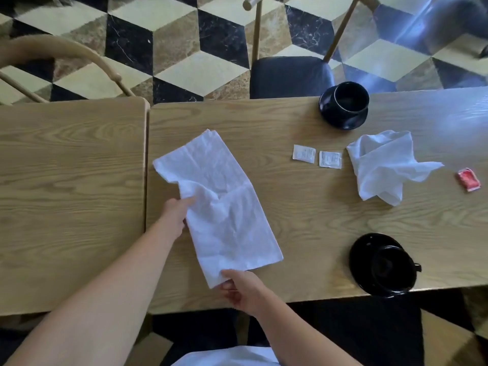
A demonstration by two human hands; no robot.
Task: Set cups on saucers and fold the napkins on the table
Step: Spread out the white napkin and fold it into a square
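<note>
A long white napkin (216, 196) lies half folded across the wooden table (303, 220). My left hand (175, 211) pinches its left edge near the middle. My right hand (241, 287) grips its near corner by the table's front edge. A second white napkin (383, 165) lies crumpled to the right. One black cup (350, 97) stands on a black saucer (340, 120) at the far edge. Another black cup (390, 268) sits on a black saucer (361, 249) near the front right edge.
Two small white sachets (317, 155) lie between the napkins, and a red sachet (468, 179) sits at the far right. A second wooden table (71, 194) adjoins on the left. Chairs (290, 75) stand beyond the far edge on a chequered floor.
</note>
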